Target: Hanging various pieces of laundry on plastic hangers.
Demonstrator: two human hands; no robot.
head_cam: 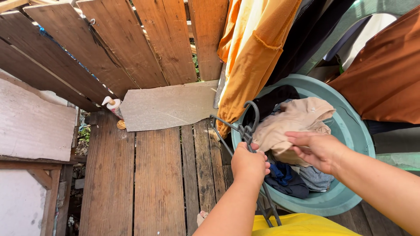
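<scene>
Left hand (249, 164) fisted around grey hangers (245, 131), right hand (317, 150) pinching beige garment (293, 120) over teal basin (356, 131) of laundry.

Both forearms bare, no sleeves — left hand (249, 164) and right hand (316, 149) without rings.

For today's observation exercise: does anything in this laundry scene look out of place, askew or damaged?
Little stands out. A pump bottle lies tipped on the plank floor by the fence, and a loose grey board leans there crookedly. The basin of clothes looks ordinary.
</scene>
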